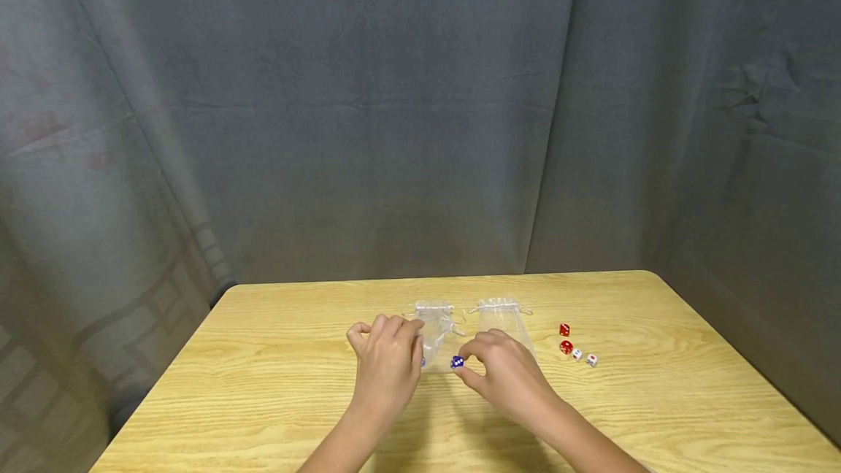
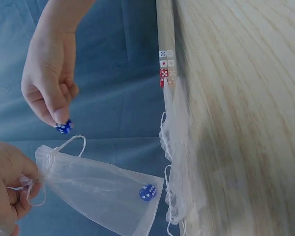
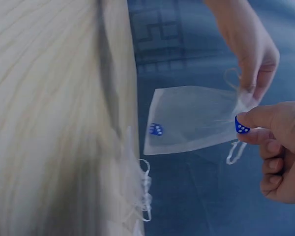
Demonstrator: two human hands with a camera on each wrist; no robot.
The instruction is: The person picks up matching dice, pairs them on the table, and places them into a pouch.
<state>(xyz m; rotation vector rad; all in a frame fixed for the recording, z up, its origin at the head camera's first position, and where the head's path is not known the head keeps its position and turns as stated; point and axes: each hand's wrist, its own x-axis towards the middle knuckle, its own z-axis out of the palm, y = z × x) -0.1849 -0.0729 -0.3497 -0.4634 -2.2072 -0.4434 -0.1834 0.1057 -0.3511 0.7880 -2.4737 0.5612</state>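
fingers (image 3: pixel 260 116) pinch die (image 3: pixel 242 126); others (image 3: pixel 262 84), bag (image 3: pixel 194 118)

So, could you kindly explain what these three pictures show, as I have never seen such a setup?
There is no machine here: a person works bare-handed. The wide picture comes from a camera worn on the head, looking forward and down; the other two come from cameras on the left and right wrists, each watching the work from its own side. The left hand holds a see-through bag near its top, with a blue die inside. The right hand pinches a second blue die, outside the bag. On the wooden table lie two red dice, two white dice and two more see-through bags.
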